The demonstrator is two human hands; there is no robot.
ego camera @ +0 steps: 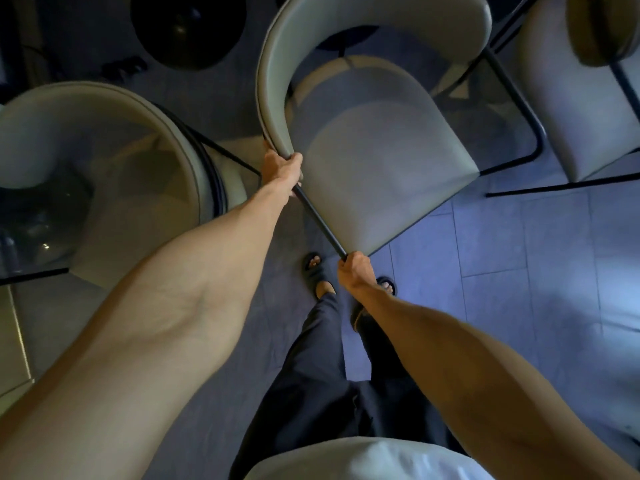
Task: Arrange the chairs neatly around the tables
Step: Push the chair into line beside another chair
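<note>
Left grip (282,168) and right grip (355,270) clasp near edge of chair (381,140).

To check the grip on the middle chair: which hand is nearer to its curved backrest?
Left. The left hand grips the end of the curved backrest itself; the right hand holds the black frame bar at the front corner of the seat, apart from the backrest.

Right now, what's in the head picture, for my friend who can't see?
Both hands hold a grey chair: the left hand grips the end of its curved back, the right hand its black frame. A second chair and a third chair stand beside it.
</note>
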